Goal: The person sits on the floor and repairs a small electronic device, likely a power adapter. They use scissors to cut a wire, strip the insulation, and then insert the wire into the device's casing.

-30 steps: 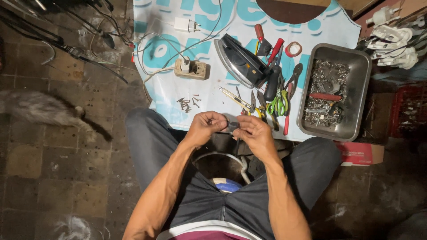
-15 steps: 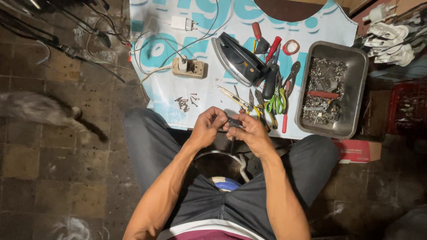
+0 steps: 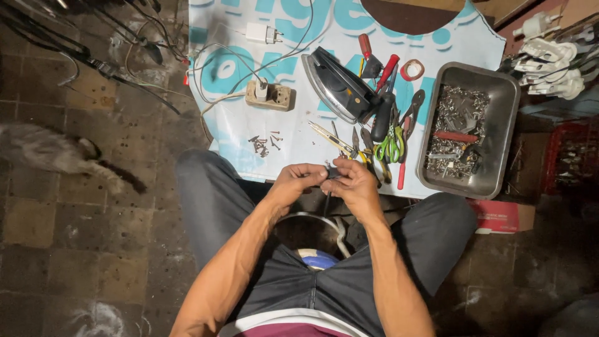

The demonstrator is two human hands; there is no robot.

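Note:
My left hand (image 3: 297, 183) and my right hand (image 3: 354, 185) meet over my lap, both closed on a small dark part (image 3: 332, 173) held between the fingertips. Most of the part is hidden by my fingers. A thin dark cord (image 3: 326, 203) hangs down from it toward a round metal pot (image 3: 307, 228) between my knees. Just beyond my hands, a row of hand tools (image 3: 382, 140) lies on the blue-and-white sheet (image 3: 299, 134), with a clothes iron (image 3: 337, 87) on its side behind them.
A metal tray (image 3: 499, 134) of screws and parts stands at the right. A small pile of screws (image 3: 262, 145), a socket block with cords (image 3: 268, 95) and a white plug adapter (image 3: 260, 32) lie on the sheet. A cat (image 3: 50, 151) is on the tiled floor, left.
My hands have stayed together on the small part, with only small finger shifts. The view has drifted slightly.

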